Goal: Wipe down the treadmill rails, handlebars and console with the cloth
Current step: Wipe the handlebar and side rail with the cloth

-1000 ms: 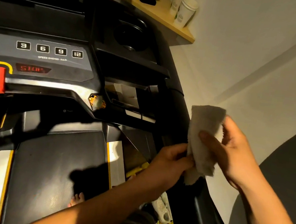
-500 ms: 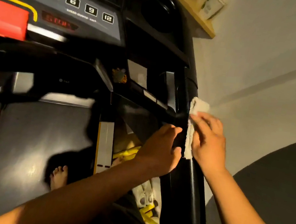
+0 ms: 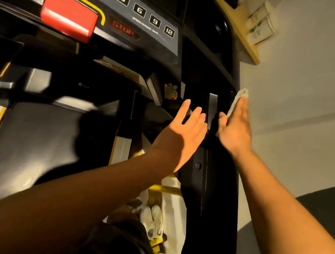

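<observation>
- Toward three o'clock of the view, the right grip (image 3: 234, 129) lies flat with straight fingers, pressing the cloth (image 3: 239, 97) against the outer face of the black upright (image 3: 217, 197). No finger curls round the cloth, so it is pinned rather than held.
- Just at nine o'clock of it, the left grip (image 3: 185, 133) is spread open and holds nothing. Whether its fingertips touch the upright I cannot tell.
- Only a narrow edge of cloth shows past the right fingertips. A quick stroke under light pressure could let it slip out and drop between upright and wall (image 3: 306, 81).
- At eleven o'clock sits the console (image 3: 144, 38), with its red stop key (image 3: 68, 14) and speed buttons (image 3: 143, 14). Wiping there could press one and set the belt (image 3: 41, 153) going.
- At one o'clock the shelf (image 3: 242, 30) carries paper cups (image 3: 260, 26), which a high sweep might knock off.
- Count: one cloth, two grips, one red key, four speed buttons marked 3, 6, 9 and 12, and two white shoes (image 3: 152, 220) at six o'clock. The cups look like two, but are blurred.
</observation>
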